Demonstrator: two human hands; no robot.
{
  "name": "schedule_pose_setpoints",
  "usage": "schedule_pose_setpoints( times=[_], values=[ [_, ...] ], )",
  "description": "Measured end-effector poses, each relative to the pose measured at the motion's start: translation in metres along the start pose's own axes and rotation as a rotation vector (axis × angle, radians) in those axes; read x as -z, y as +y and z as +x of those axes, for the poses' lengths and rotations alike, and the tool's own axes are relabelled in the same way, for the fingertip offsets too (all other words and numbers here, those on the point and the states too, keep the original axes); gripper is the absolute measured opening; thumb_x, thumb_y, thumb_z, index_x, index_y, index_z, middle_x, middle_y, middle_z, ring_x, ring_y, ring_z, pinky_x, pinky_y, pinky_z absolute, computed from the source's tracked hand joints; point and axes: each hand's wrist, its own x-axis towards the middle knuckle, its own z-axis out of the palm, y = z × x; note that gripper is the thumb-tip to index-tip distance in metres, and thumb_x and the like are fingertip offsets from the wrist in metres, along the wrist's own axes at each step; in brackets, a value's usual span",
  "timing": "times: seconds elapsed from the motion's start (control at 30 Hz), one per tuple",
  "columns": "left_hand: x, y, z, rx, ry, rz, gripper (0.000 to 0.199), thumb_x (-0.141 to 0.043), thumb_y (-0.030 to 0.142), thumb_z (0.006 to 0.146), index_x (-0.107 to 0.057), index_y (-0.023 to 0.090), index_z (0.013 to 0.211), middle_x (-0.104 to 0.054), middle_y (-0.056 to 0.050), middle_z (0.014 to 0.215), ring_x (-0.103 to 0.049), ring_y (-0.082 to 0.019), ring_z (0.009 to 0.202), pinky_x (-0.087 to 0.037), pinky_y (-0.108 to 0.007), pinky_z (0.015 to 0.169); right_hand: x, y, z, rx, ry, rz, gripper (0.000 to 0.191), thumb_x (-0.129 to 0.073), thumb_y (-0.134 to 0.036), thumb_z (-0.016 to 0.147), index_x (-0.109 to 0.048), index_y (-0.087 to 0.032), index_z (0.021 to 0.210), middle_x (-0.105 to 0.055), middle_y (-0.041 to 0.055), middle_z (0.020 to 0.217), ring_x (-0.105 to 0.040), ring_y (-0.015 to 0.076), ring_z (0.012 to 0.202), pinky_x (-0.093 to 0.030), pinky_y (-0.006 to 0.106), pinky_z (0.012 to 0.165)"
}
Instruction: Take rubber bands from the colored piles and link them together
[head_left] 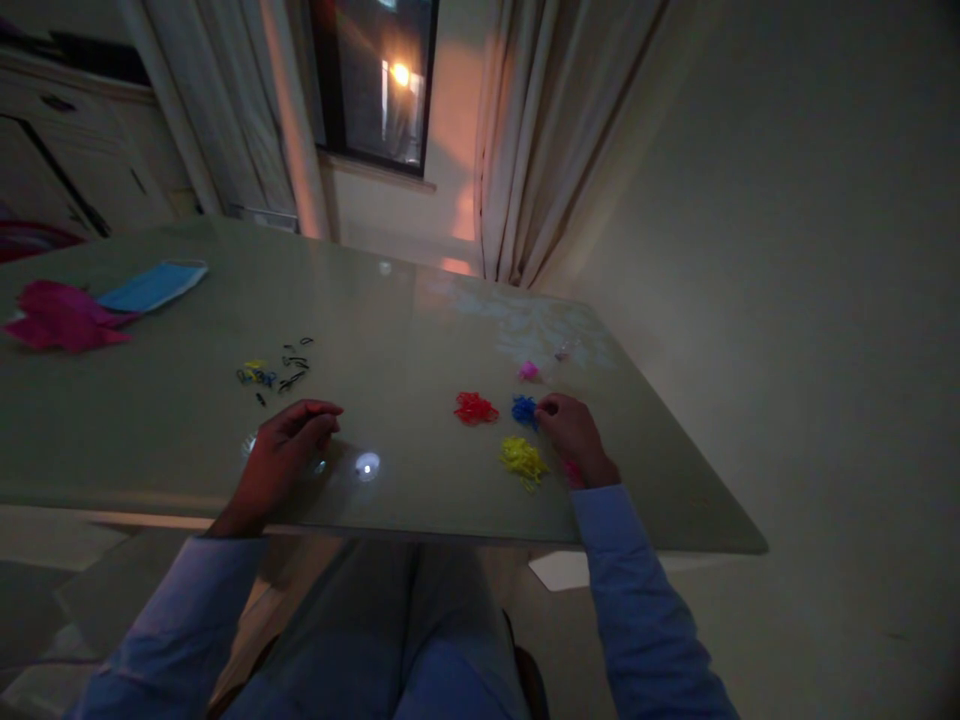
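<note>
My right hand [571, 427] is at the right part of the table, thumb and fingertips pinched together at the edge of a small blue pile of rubber bands [524, 410]. Whatever the pinch holds, if anything, is hidden. Left of the blue pile lies a red pile of rubber bands [475, 408], and nearer me a yellow pile [523, 460]. Something pink [573, 474] shows partly from under my right wrist. My left hand [289, 445] hovers or rests over the table with fingers pressed together, just nearer than a scattered mix of black, yellow and blue bands [259, 374].
A pink clump [529, 371] and a small clear item [562, 354] lie beyond the blue pile. At the far left are a bright pink cloth or bag [67, 316] and a blue face mask [156, 287]. The glossy table [375, 330] reflects a light; its right edge runs close to the wall.
</note>
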Motion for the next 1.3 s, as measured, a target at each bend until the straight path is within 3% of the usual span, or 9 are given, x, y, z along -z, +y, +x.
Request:
schedule_pose_setpoints(
  times=[0.3,0.5,0.7,0.87,0.97,1.1,1.3],
  values=[
    [-0.002,0.005,-0.001,-0.003,0.026,-0.003,0.031,-0.067,0.047,0.073,-0.070,0.019,0.087,-0.065,-0.001,0.072,-0.055,-0.015,0.063,-0.044,-0.026,0.057,0.011,-0.009,-0.015,-0.010,0.011,0.038,0.014,-0.063,-0.024,0.078,-0.075,-0.018,0.083,-0.075,0.0072,0.082,-0.067,0.0208,0.075,-0.045,0.028,0.068],
    [-0.002,0.002,0.000,0.007,0.009,-0.006,0.033,-0.066,0.046,0.074,-0.069,0.018,0.090,-0.065,-0.002,0.073,-0.055,-0.015,0.063,-0.044,-0.025,0.057,0.011,-0.045,-0.052,0.151,0.043,0.254,0.017,-0.060,-0.029,0.082,-0.073,-0.019,0.084,-0.074,0.0050,0.079,-0.063,0.0174,0.065,-0.046,0.028,0.066],
    [-0.004,0.006,-0.001,-0.029,0.037,-0.020,0.030,-0.063,0.043,0.074,-0.067,0.016,0.088,-0.062,-0.001,0.069,-0.053,-0.014,0.059,-0.041,-0.025,0.055,-0.031,-0.097,-0.096,0.354,-0.134,0.501,0.013,-0.062,-0.027,0.086,-0.073,-0.021,0.089,-0.073,0.0041,0.081,-0.062,0.0156,0.065,-0.046,0.027,0.064],
    [-0.004,0.006,-0.003,-0.085,0.133,0.081,0.029,-0.057,0.040,0.077,-0.066,0.016,0.089,-0.061,-0.001,0.070,-0.052,-0.014,0.058,-0.041,-0.026,0.056,-0.065,-0.109,-0.107,0.388,-0.196,0.566,0.013,-0.062,-0.027,0.087,-0.072,-0.022,0.092,-0.074,0.0053,0.086,-0.065,0.0177,0.072,-0.049,0.029,0.069],
    [0.008,0.001,0.002,-0.131,0.226,0.232,0.033,-0.053,0.041,0.081,-0.067,0.015,0.094,-0.063,-0.003,0.076,-0.055,-0.015,0.062,-0.044,-0.027,0.060,-0.070,-0.103,-0.108,0.393,-0.181,0.588,0.015,-0.059,-0.029,0.090,-0.071,-0.021,0.092,-0.074,0.0060,0.087,-0.067,0.0190,0.078,-0.051,0.029,0.072],
    [0.044,-0.009,0.020,-0.197,0.314,0.591,0.038,-0.050,0.036,0.080,-0.071,0.014,0.103,-0.066,-0.009,0.095,-0.059,-0.017,0.068,-0.050,-0.031,0.072,-0.068,-0.096,-0.109,0.419,-0.172,0.632,0.016,-0.058,-0.031,0.091,-0.070,-0.022,0.091,-0.073,0.0058,0.084,-0.068,0.0194,0.078,-0.052,0.029,0.071],
    [0.094,-0.012,0.045,-0.109,0.118,0.961,0.043,-0.058,0.040,0.081,-0.075,0.014,0.111,-0.065,-0.018,0.113,-0.065,-0.027,0.088,-0.051,-0.040,0.085,-0.069,-0.095,-0.109,0.424,-0.169,0.655,0.020,-0.057,-0.035,0.091,-0.071,-0.021,0.090,-0.072,0.0061,0.083,-0.068,0.0192,0.074,-0.053,0.028,0.067]
  ],
)
